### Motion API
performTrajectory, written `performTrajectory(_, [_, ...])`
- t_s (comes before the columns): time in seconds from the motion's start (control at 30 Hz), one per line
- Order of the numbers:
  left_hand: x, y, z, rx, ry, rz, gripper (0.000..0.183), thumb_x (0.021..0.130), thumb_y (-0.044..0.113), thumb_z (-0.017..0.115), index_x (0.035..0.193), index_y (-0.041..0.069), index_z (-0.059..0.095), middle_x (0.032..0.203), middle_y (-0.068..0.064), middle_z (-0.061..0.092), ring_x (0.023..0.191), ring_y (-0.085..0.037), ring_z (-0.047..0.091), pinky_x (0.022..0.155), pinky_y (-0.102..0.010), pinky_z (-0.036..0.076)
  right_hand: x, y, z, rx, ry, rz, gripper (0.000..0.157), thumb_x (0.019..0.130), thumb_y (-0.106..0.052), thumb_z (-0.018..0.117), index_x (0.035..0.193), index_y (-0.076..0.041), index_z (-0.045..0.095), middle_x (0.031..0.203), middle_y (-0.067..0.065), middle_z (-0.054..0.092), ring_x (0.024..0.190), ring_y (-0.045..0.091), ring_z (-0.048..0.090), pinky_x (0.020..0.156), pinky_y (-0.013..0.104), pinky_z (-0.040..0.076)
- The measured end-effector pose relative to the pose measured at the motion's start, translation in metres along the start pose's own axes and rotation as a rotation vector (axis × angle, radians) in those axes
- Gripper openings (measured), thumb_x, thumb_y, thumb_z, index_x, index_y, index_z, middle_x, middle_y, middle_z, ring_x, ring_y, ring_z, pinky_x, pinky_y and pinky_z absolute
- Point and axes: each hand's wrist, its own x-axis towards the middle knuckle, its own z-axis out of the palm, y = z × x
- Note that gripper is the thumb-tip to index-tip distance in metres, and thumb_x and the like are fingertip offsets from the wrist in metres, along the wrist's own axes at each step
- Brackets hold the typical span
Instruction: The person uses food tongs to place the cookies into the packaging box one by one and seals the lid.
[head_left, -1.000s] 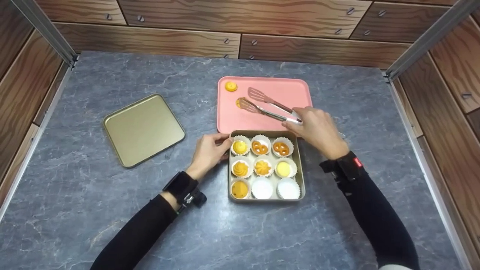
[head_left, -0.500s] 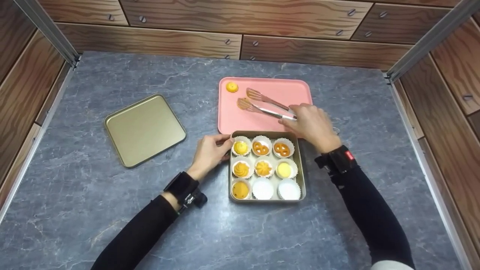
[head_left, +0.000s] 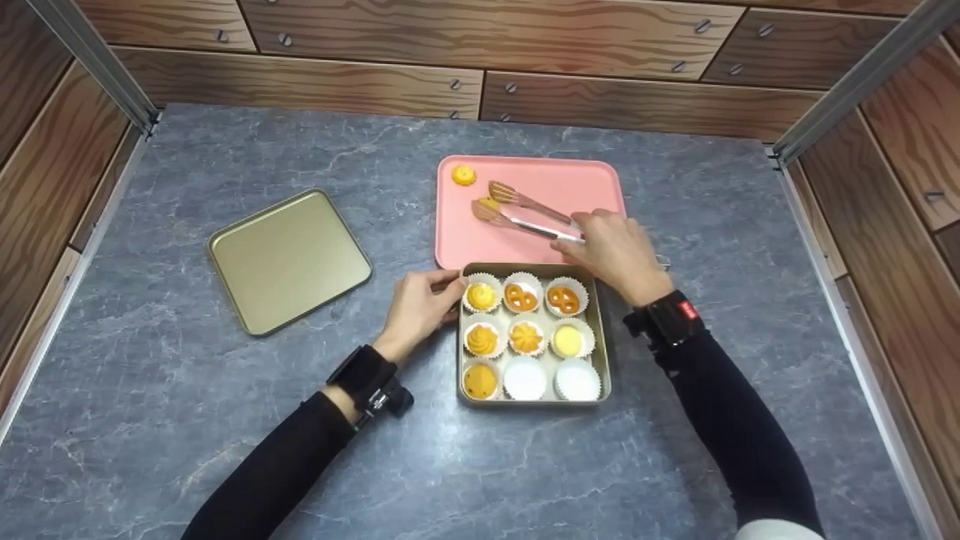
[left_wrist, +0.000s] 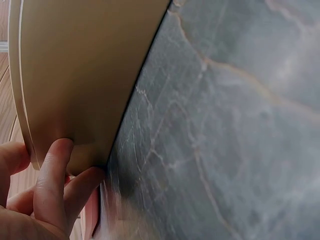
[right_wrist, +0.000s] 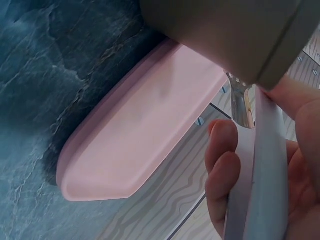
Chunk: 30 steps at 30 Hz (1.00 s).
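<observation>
My left hand grips the upper left corner of a square gold tin, fingertips against its outer wall in the left wrist view. Small pastries and pretzels sit in white paper cups inside; two front cups hold nothing. My right hand holds tongs with brown slotted heads by their pale handles. Their heads are spread over the pink tray, one to each side of a round speckled cookie, partly covered by the near head.
A yellow tart-like pastry lies in the tray's far left corner. To the left, a gold lid rests on the grey marbled table. Wood-patterned walls border the table at the back and both sides.
My right hand has shifted left and slightly down with the tongs. Their heads have come closer together around the speckled cookie. The left hand and tin have stayed in place.
</observation>
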Motion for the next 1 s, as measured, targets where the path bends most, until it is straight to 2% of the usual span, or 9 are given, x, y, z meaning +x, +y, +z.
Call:
performTrajectory(0.3, [-0.001, 0.002, 0.0, 0.003, -0.009, -0.02, 0.037, 0.1, 0.017, 0.069, 0.132, -0.001, 0.067, 0.119, -0.02, 0.073, 0.093, -0.025, 0.076, 0.071, -0.025, 0.065, 0.001, -0.001, 0.003, -0.013, -0.008, -0.015, 0.04, 0.092, -0.041, 0.078, 0.106, -0.004, 0.073, 0.084, 0.012, 0.066, 0.07, 0.028, 0.061, 0.059, 0.044, 0.055])
performTrajectory(0.6, [-0.001, 0.001, 0.0, 0.011, -0.009, -0.022, 0.037, 0.1, 0.018, 0.069, 0.132, 0.0, 0.067, 0.119, -0.02, 0.073, 0.091, -0.023, 0.076, 0.07, -0.026, 0.065, -0.001, 0.003, 0.004, -0.012, 0.007, -0.034, 0.038, 0.092, -0.04, 0.078, 0.106, -0.004, 0.074, 0.084, 0.012, 0.067, 0.068, 0.027, 0.061, 0.057, 0.043, 0.055])
performTrajectory(0.8, [-0.001, 0.001, 0.0, 0.022, 0.002, 0.0, 0.036, 0.1, 0.017, 0.069, 0.131, -0.001, 0.068, 0.119, -0.02, 0.073, 0.092, -0.024, 0.076, 0.07, -0.025, 0.065, -0.007, 0.006, 0.003, -0.002, 0.034, -0.047, 0.039, 0.093, -0.039, 0.078, 0.108, -0.003, 0.074, 0.082, 0.012, 0.065, 0.063, 0.027, 0.06, 0.051, 0.042, 0.054])
performTrajectory(1.0, [-0.001, 0.002, 0.0, 0.009, -0.003, -0.021, 0.036, 0.1, 0.016, 0.069, 0.132, 0.0, 0.067, 0.119, -0.019, 0.074, 0.092, -0.024, 0.076, 0.071, -0.026, 0.065, -0.014, 0.008, -0.001, 0.009, 0.09, -0.085, 0.034, 0.094, -0.037, 0.077, 0.102, -0.004, 0.073, 0.079, 0.012, 0.063, 0.062, 0.028, 0.059, 0.051, 0.044, 0.052])
